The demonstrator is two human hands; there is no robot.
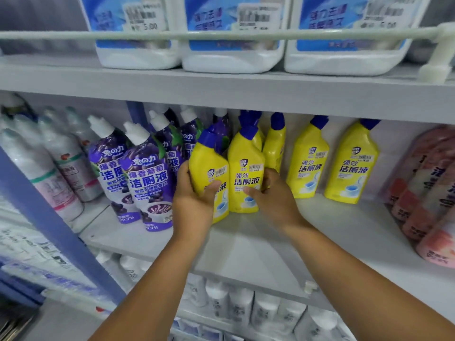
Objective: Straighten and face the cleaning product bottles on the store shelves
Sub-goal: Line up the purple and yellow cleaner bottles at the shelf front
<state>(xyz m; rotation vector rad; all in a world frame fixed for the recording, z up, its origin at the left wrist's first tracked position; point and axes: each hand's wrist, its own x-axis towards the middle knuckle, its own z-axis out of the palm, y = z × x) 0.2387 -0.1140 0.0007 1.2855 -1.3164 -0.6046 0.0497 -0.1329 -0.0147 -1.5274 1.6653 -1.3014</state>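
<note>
On the middle shelf (246,247), the left hand (194,205) grips a yellow bottle (209,166) with a blue cap, fingers curled round its left side and the thumb laid across its label. This bottle leans to the left and its base is hidden behind the hand, so whether it rests on the shelf board cannot be told. Just to its right, touching it, stands a second yellow bottle (246,173), upright with its label facing out; the right hand (273,200) holds it from the right — thumb across the lower label, fingers curled behind its side.

Behind that second bottle more yellow bottles (274,148) sit deeper on the shelf. Further right of it, well apart from the hands, two yellow bottles (307,163) stand side by side with a small gap between them, labels forward. Beyond those, at the far right, lie pink bottles (428,193), tilted.

Left of the gripped bottle stand purple bottles (147,178) with white caps, leaning left in rows, and further left blurred white bottles (49,168). Above, on the upper shelf behind a pale rail (221,34), sit large white jugs (234,33) with blue labels. Below the middle shelf, white bottles (246,308) show in a row.
</note>
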